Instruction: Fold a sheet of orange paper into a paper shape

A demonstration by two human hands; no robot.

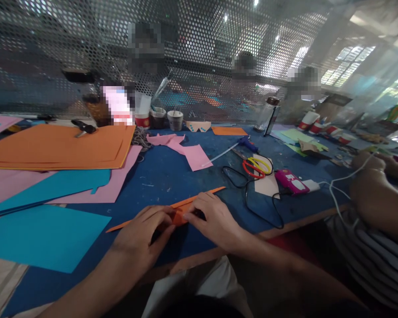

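Observation:
A long narrow strip of orange paper (199,197) lies slantwise on the blue table top (166,176) near its front edge. Both my hands meet at its middle. My left hand (142,236) has its fingers curled and pinched on the strip from the left. My right hand (212,218) presses and pinches the same spot from the right, where the paper looks folded or bunched. One end of the strip points up to the right, the other down to the left past my left hand.
Orange sheets (59,148), pink paper (192,154) and turquoise sheets (43,238) lie at left and centre. Scissors (257,167), a pink device (291,181) with a black cable, a glue gun (247,143) and cups (175,119) lie beyond. Another person's arm (378,198) rests at right. A perforated metal screen (199,53) backs the table.

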